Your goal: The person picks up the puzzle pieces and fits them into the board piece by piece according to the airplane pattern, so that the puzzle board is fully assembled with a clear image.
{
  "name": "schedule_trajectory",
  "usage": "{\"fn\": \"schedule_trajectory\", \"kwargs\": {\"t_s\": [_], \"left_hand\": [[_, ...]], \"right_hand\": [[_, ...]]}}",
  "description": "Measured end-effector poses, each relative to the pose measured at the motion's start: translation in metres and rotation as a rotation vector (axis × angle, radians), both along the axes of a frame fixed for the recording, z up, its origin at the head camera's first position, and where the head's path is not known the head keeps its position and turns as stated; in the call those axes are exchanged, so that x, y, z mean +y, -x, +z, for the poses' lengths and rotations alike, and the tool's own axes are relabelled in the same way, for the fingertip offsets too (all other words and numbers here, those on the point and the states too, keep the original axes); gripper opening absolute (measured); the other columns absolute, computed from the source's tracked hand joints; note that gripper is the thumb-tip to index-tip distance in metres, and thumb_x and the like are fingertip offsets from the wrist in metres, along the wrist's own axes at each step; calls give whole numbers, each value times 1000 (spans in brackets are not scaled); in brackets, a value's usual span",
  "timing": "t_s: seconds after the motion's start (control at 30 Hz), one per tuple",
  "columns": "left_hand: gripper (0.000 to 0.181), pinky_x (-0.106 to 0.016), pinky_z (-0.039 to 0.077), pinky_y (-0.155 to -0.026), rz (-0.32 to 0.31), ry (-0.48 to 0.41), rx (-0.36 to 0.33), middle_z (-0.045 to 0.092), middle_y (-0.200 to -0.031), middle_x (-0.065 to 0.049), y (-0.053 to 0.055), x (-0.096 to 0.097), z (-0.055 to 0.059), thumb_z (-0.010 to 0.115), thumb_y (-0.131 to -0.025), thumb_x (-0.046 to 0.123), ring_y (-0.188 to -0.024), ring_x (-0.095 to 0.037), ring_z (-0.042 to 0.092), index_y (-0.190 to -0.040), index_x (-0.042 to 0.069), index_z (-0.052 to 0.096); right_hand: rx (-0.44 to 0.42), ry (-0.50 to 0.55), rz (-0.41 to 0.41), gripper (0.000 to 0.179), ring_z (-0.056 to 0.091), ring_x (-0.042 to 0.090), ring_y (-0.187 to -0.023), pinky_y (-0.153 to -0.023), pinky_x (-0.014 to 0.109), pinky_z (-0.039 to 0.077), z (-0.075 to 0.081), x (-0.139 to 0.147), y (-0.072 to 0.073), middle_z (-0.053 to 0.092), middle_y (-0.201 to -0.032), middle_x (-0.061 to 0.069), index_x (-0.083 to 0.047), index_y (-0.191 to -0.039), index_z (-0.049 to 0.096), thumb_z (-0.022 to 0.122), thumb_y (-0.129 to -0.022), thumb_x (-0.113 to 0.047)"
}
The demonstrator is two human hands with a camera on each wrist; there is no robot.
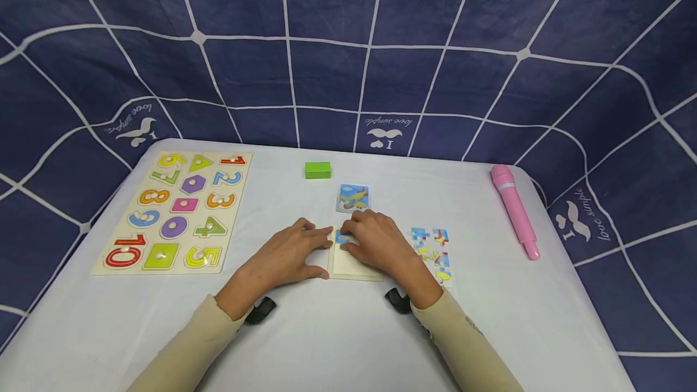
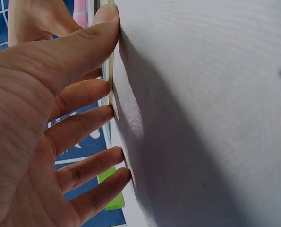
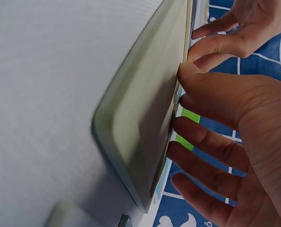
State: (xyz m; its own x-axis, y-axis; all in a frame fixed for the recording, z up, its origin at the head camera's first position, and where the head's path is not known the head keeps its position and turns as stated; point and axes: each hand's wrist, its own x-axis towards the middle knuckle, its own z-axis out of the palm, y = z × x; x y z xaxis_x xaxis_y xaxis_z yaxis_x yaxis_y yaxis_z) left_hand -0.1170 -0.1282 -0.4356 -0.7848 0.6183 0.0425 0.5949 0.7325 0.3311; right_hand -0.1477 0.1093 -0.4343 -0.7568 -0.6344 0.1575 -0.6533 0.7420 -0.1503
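Note:
A pale wooden puzzle tray [image 1: 356,266] lies between the hands, its right part hidden by the right hand. The left hand [image 1: 291,253] rests against the tray's left edge, thumb and fingers spread and touching the rim. At the tray's upper left corner is a blue puzzle piece [image 1: 341,238]; the right hand [image 1: 378,241] pinches it between thumb and index finger. In the right wrist view the tray [image 3: 131,109] lies under that hand, and its other fingers hover over the far side. Loose puzzle pieces [image 1: 440,259] lie right of the right hand.
Behind the tray lie a small picture card [image 1: 353,198] and a green block [image 1: 317,170]. A number-and-shape peg board [image 1: 182,222] occupies the left side of the table. A pink toy microphone [image 1: 514,210] lies at the right. Blue checked cloth [image 1: 337,71] hangs behind the table.

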Motion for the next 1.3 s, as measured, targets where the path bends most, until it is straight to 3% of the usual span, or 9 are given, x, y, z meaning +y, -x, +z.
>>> {"fn": "schedule_trajectory", "kwargs": {"t_s": [0.37,0.73,1.3], "left_hand": [[64,-47,58,-94,16,-9,-31,61,-156,-3,-1,1,0,95,-80,47,-131,-28,57,-133,14,77],[65,-46,57,-95,35,-5,-46,60,-157,-3,-2,2,-1,97,-79,44,-132,-28,57,-133,14,77],[66,-49,57,-94,44,-18,-35,60,-157,-3,-2,2,-3,98,-78,43,-131,-29,58,-133,14,77]], "right_hand": [[-112,74,-55,30,74,20,-102,-86,42,60,8,13,2,76,-111,-3,-18,-118,82,87,-93,-33],[-122,91,-171,27,73,18,-102,-87,43,60,20,58,2,77,-111,-2,-16,-119,82,85,-95,-27],[-203,129,-261,30,70,19,-105,-90,47,57,11,108,-1,76,-116,-2,-16,-123,81,85,-94,-21]]}}
